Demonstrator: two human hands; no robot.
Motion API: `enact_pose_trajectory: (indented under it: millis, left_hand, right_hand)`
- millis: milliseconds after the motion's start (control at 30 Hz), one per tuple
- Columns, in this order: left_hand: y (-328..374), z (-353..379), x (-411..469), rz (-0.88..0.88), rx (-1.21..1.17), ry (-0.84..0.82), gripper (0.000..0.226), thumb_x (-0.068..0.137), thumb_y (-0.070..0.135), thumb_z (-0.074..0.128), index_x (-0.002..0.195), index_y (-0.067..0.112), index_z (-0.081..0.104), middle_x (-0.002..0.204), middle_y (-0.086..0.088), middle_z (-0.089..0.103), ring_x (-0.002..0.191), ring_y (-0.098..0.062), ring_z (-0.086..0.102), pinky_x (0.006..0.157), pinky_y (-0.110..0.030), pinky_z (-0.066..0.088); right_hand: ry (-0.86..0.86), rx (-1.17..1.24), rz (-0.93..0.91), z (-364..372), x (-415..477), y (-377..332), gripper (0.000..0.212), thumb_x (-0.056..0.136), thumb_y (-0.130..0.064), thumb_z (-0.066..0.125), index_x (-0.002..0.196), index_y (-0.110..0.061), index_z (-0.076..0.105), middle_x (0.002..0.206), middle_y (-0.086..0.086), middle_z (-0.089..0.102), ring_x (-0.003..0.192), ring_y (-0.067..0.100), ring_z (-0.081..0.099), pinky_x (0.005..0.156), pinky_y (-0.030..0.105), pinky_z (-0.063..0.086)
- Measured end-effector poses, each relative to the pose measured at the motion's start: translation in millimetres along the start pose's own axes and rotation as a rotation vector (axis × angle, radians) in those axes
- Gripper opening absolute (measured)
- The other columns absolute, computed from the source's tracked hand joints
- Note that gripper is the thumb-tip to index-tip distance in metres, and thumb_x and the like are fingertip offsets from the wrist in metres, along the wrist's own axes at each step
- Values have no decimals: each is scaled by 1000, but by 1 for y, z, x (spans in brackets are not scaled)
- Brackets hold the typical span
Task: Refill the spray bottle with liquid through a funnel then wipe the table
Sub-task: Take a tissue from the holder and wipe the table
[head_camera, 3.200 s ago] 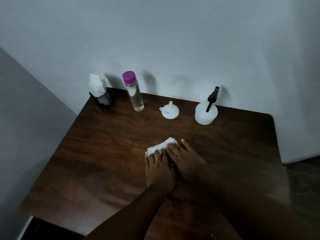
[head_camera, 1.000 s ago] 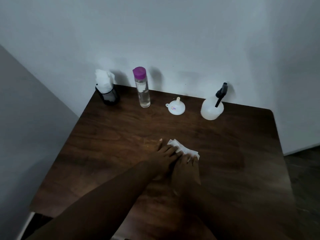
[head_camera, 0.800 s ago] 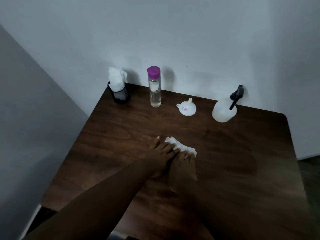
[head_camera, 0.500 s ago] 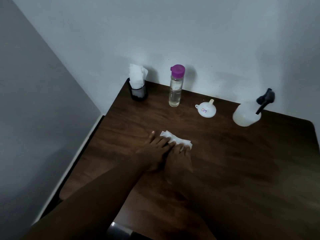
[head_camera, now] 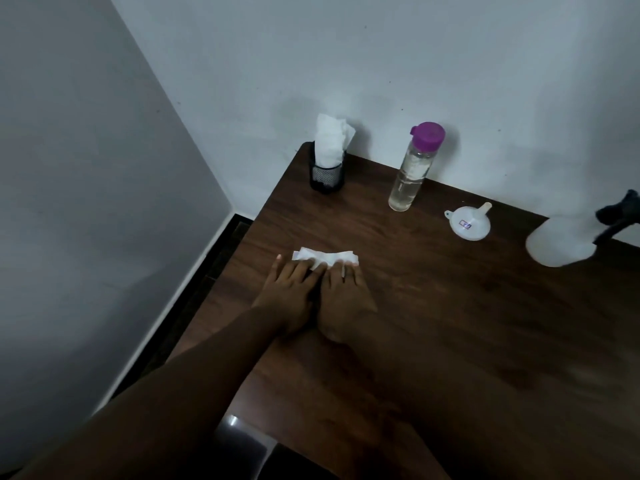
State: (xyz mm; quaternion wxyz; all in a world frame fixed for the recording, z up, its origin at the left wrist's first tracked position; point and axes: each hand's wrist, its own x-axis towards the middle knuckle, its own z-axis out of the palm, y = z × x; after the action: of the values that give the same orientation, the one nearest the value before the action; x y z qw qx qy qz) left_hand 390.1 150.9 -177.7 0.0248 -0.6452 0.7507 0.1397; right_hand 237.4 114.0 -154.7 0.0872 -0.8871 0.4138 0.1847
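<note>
Step in hand: the wiping stage, judging by the capped spray bottle (head_camera: 561,240) and the funnel (head_camera: 467,223) set aside.
Hands: the left hand (head_camera: 287,289) and right hand (head_camera: 346,299) lie side by side, touching, fingers straight and flat, pressing down on a folded tissue (head_camera: 325,257).
Tissue: it peeks out at 12 o'clock of the fingertips, near the 9 o'clock edge of the surface (head_camera: 450,323).
Spray bottle: it stands at 2 o'clock of the hands, half cut off by the frame and blurred. Its fill level cannot be told.
Risk, tearing: the tissue looks thin and soft. Hard pressure on a damp patch would probably shred or bunch it.
Risk, edge: a stroke toward 9 o'clock could push the tissue off the surface.
Risk, knocks: a wide sweep toward 1 o'clock could tip the tall, narrow clear bottle (head_camera: 412,171) or send the light funnel skidding.
Surface: dark wood grain, smooth, with a dull sheen.
Funnel: small white plastic cone, apparently resting on its wide rim, with a small sticker on it.
Spray bottle body: rounded translucent white plastic under a black trigger head.
Clear bottle: slim cylinder, purple cap, part full of clear liquid.
Mesh cup (head_camera: 327,174): black wire mesh at the far corner, holding crumpled white tissues (head_camera: 330,140).
</note>
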Motion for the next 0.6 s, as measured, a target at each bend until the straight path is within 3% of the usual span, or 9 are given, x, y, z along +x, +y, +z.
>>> enact_pose_trajectory:
  millis: [167,333,467,600]
  left_hand:
    - [15,4,-16,-129,-11,-39,84,86,62,6,162,27,6,168,-8,17,156,-27,11,125,-54,-5]
    - [46,5,-22,-248,-61,-34,89,84,65,4,163,24,6,169,-9,13,156,-27,5,124,-52,-8]
    - [78,9,-29,-327,-107,-39,77,98,61,19,162,23,2,170,-10,9,157,-28,0,124,-52,-8]
    - [108,19,-35,-388,-102,-38,84,89,63,5,162,22,6,170,-9,12,157,-28,5,126,-53,-4]
  right_hand:
    - [18,-19,-101,1,-3,10,72,102,-45,23,157,-4,1,164,24,3,153,39,2,123,53,-3]
    - [53,-65,-231,3,-12,35,72,102,-50,25,158,-8,7,166,16,6,154,30,2,123,52,-5]
    - [64,-105,-325,3,-24,56,73,101,-51,30,158,-10,9,166,15,8,154,28,4,123,53,-4]
    - [59,-128,-384,17,-35,79,75,99,-53,32,158,-12,12,165,14,14,154,28,8,122,55,-1]
